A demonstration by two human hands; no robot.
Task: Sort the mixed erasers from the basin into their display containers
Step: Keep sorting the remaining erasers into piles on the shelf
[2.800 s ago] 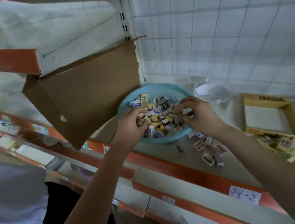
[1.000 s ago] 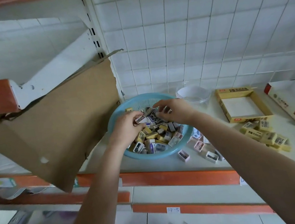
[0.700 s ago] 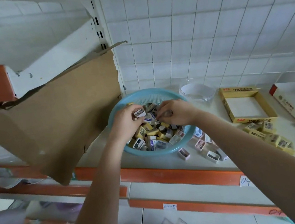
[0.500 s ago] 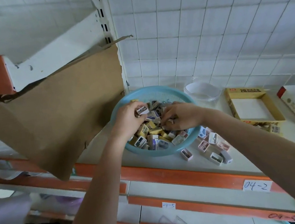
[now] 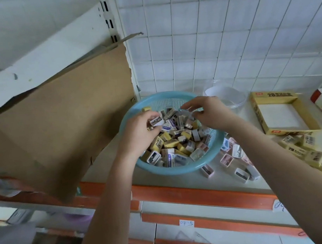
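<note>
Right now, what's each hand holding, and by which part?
Left hand pinches a white eraser across its long edges, thumb below. Right hand hovers over the basin; whether it holds anything cannot be told.

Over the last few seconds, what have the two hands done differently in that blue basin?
The left-hand grip, earlier dug into the pile, has picked out a white eraser and holds it above the others. The right-hand grip has risen from the pile toward the far rim of the basin; whether it holds anything is unclear. Basin, clear tub, yellow box and loose erasers beside it stayed put.
</note>
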